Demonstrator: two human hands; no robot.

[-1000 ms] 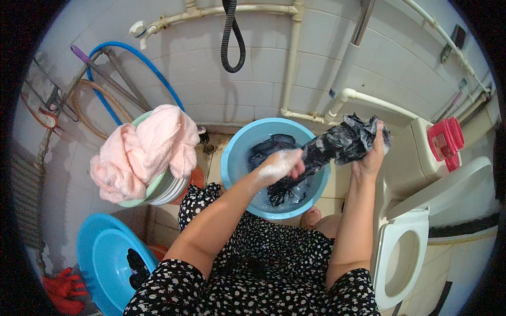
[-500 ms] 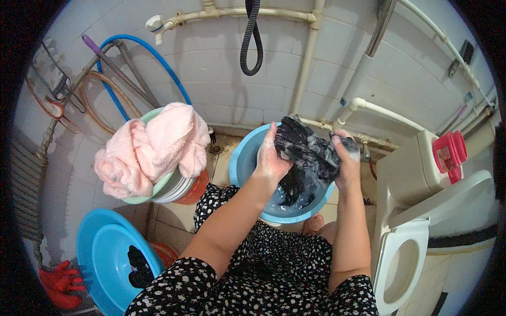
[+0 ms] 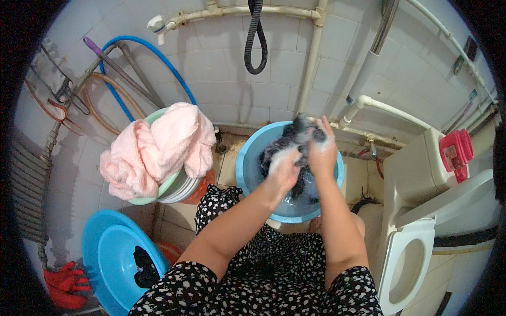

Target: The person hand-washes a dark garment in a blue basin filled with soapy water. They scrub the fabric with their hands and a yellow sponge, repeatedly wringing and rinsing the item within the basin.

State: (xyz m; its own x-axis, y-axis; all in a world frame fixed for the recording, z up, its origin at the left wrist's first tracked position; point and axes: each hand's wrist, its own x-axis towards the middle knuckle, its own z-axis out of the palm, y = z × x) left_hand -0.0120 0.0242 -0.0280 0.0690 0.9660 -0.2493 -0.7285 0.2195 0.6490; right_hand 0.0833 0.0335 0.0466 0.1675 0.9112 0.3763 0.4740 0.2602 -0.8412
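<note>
Both my hands are over a light blue basin (image 3: 243, 171) of cloudy water on the floor. Between them is a wet black cloth (image 3: 283, 141) covered in white suds, part of it hanging down into the basin. My left hand (image 3: 285, 167) grips the cloth from the near side, its fingers smeared by motion. Close beside it, my right hand (image 3: 322, 152) is closed round the cloth's right part, with foam on the fingers. The exact kind of garment cannot be made out.
At left, a pink fluffy towel (image 3: 174, 134) heaps over a green basin on stacked buckets. Below it, a larger blue basin (image 3: 100, 253) holds a small black cloth (image 3: 145, 267). Red gloves (image 3: 66, 284) lie at far left. A toilet (image 3: 387, 263) stands at right; pipes and a tap (image 3: 159, 26) line the wall.
My hands have come closer together and lower over the basin, bunching the black cloth that was spread between them. The right hand has moved left; the whole view has shifted slightly.
</note>
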